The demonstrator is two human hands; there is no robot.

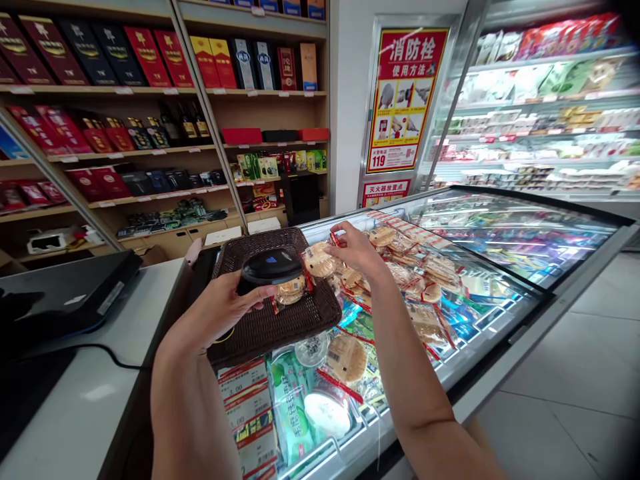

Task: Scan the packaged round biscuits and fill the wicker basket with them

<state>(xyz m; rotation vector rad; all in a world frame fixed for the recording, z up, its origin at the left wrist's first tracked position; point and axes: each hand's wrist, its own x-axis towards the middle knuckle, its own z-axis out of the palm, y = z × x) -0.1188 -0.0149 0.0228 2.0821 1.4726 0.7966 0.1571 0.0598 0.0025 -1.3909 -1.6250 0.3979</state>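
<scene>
Shop interior: wooden shelves (pixel 120 152) of liquor boxes (pixel 147 57) at far left, a red fire-hydrant poster (pixel 406 100) on the pillar, a chilled case (pixel 545 113) at right. Centre, a glass-lidded freezer (pixel 530 313), with a white counter (pixel 80 413) along its left side. Woven brown tray (pixel 270 333) rests tilted across the freezer's near corner, beside the counter. Left hand (pixel 215 310) closes around a black puck-shaped device (pixel 267 267) above the tray, over a cracker packet (pixel 291 291) lying in it. Right hand (pixel 357 250), its fingers (pixel 336 230) pinched together, holds a second packet (pixel 319 261) by its red seal at the tray's edge. More packets (pixel 410 280) lie scattered on the glass. Each shows a round golden cracker in clear film: probably light and brittle, best taken by the sealed edge, not the disc.
</scene>
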